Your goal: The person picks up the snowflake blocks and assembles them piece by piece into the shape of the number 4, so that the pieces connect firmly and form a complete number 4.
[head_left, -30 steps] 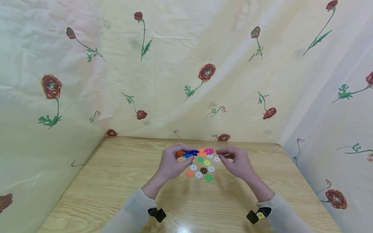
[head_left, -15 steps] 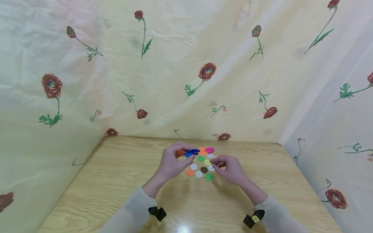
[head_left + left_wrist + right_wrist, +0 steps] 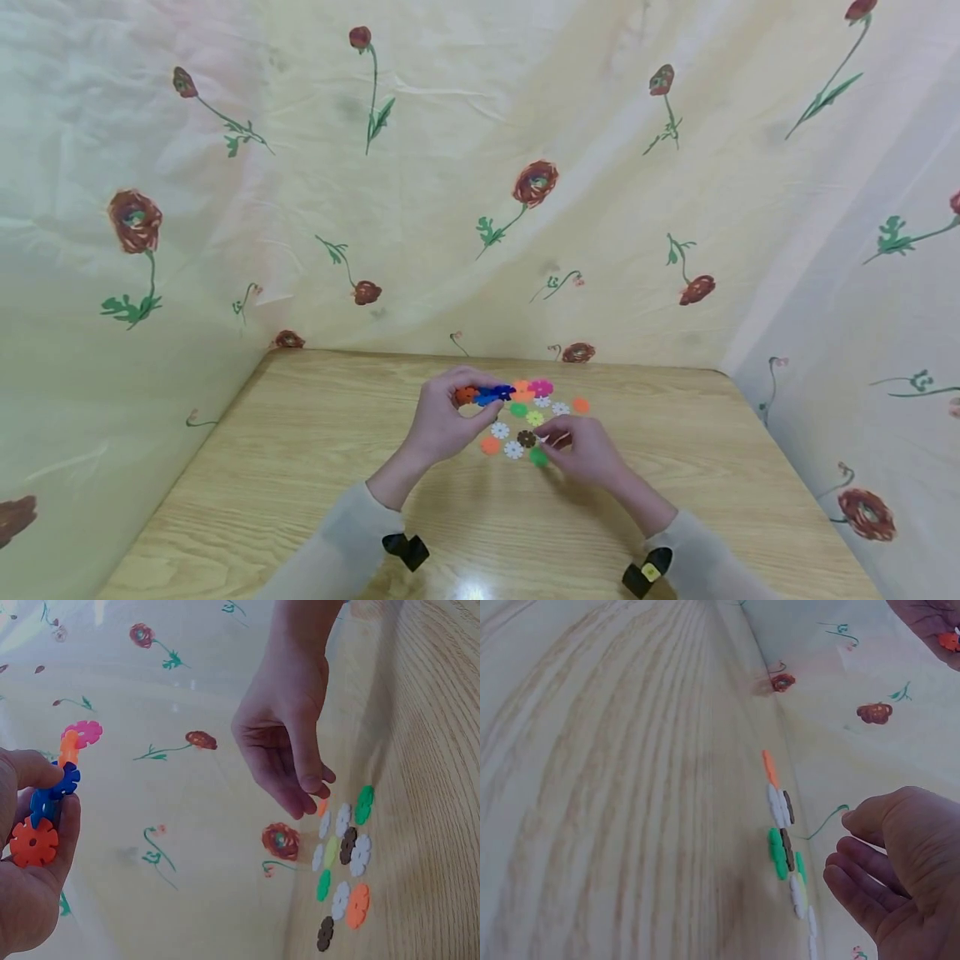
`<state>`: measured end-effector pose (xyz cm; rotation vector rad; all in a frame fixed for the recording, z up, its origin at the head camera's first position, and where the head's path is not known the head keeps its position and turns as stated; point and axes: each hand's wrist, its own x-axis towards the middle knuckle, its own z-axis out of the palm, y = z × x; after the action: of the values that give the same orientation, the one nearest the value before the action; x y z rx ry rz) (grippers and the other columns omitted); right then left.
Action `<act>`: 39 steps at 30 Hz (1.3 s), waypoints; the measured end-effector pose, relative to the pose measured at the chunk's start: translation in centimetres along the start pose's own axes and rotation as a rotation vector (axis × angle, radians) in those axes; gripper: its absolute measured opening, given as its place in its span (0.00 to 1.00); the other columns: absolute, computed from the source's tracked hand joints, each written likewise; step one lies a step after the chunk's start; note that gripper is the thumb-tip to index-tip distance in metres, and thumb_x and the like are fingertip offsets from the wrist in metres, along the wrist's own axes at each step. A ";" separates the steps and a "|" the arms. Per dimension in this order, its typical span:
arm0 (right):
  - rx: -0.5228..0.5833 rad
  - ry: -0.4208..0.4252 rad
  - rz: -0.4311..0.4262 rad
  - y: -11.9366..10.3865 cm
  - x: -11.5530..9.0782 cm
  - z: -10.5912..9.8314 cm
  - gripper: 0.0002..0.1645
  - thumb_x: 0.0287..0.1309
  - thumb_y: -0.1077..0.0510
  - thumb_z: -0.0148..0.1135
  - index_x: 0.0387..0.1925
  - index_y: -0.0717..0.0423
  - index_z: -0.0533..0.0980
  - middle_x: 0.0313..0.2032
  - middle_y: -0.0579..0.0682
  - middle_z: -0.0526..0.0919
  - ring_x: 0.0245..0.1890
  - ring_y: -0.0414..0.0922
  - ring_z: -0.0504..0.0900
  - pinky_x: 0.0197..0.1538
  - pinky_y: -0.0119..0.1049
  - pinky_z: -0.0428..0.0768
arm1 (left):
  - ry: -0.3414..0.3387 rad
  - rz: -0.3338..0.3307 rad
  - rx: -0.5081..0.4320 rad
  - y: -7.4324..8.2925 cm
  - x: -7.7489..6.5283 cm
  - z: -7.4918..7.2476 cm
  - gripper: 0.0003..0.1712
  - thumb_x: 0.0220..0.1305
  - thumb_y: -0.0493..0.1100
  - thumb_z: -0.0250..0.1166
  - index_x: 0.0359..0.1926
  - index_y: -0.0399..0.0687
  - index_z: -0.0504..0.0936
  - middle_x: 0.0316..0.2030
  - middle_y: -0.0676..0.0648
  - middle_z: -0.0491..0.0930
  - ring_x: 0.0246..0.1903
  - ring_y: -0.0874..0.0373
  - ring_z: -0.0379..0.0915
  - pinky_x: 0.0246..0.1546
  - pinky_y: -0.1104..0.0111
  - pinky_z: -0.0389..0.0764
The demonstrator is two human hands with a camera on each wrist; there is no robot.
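My left hand (image 3: pixel 442 421) grips a chain of interlocking flower-shaped plastic discs, held up in the air. The chain runs from an orange-red disc (image 3: pixel 34 842) through blue (image 3: pixel 43 806) and dark blue (image 3: pixel 67 778) ones to orange (image 3: pixel 70 747) and pink (image 3: pixel 541 388). Thumb and fingers pinch around the blue part. Over the loose discs hovers my right hand (image 3: pixel 581 450), thumb and fingers apart with nothing between them in the right wrist view. Its fingertips overlap a white disc (image 3: pixel 361 855) in the head view, beside a brown disc (image 3: pixel 527 438).
Loose discs lie flat on the wooden table (image 3: pixel 315 483): green (image 3: pixel 539 457), yellow (image 3: pixel 534 418), orange (image 3: pixel 490 446), several white (image 3: pixel 513 450) and another brown (image 3: pixel 325 934). One orange disc (image 3: pixel 581 405) lies at the far right. Flower-printed cloth (image 3: pixel 450 208) hangs behind and at both sides.
My right hand has moved left and nearer, from beside the chain's pink end down over the loose discs. An orange disc at the far right has come into view. The left hand stays put.
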<state>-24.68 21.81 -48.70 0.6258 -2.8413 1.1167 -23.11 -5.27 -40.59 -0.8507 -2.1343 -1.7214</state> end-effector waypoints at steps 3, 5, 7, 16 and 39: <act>-0.017 0.001 -0.007 0.1 -0.1 0.3 0.12 0.63 0.63 0.73 0.48 0.57 0.88 0.44 0.50 0.92 0.40 0.40 0.88 0.45 0.29 0.88 | 0.000 -0.001 0.000 0.1 0.0 0.0 0.11 0.63 0.32 0.75 0.46 0.43 0.92 0.46 0.44 0.89 0.45 0.55 0.86 0.47 0.72 0.89; -0.027 0.000 -0.011 0.1 -0.2 0.6 0.11 0.63 0.62 0.73 0.47 0.56 0.88 0.43 0.49 0.92 0.39 0.39 0.87 0.44 0.29 0.88 | 0.000 0.002 0.002 0.2 -0.1 -0.1 0.11 0.63 0.32 0.75 0.46 0.43 0.92 0.46 0.44 0.89 0.45 0.55 0.86 0.47 0.72 0.89; -0.037 -0.007 -0.022 0.3 -0.4 0.8 0.10 0.62 0.62 0.74 0.46 0.56 0.88 0.42 0.49 0.92 0.39 0.38 0.87 0.43 0.29 0.88 | 0.000 0.005 0.004 0.2 -0.1 -0.1 0.11 0.63 0.32 0.76 0.46 0.43 0.92 0.46 0.43 0.90 0.45 0.54 0.86 0.47 0.72 0.89; -0.077 -0.031 -0.082 0.7 -0.7 1.6 0.11 0.60 0.63 0.74 0.45 0.55 0.89 0.38 0.48 0.90 0.35 0.34 0.83 0.40 0.26 0.85 | -0.003 0.010 0.010 0.2 -0.2 -0.1 0.11 0.63 0.32 0.76 0.46 0.43 0.92 0.46 0.44 0.90 0.45 0.54 0.86 0.47 0.71 0.90; -0.066 -0.002 0.062 0.1 -0.9 1.0 0.14 0.59 0.66 0.75 0.46 0.54 0.85 0.36 0.43 0.84 0.36 0.37 0.80 0.40 0.27 0.83 | -0.003 0.029 0.022 -0.2 0.0 0.0 0.11 0.62 0.33 0.76 0.46 0.43 0.92 0.46 0.43 0.90 0.44 0.54 0.87 0.45 0.66 0.92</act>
<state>-23.73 21.52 -49.68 0.5378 -2.9044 1.0259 -23.22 -5.27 -40.72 -0.8746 -2.1283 -1.6806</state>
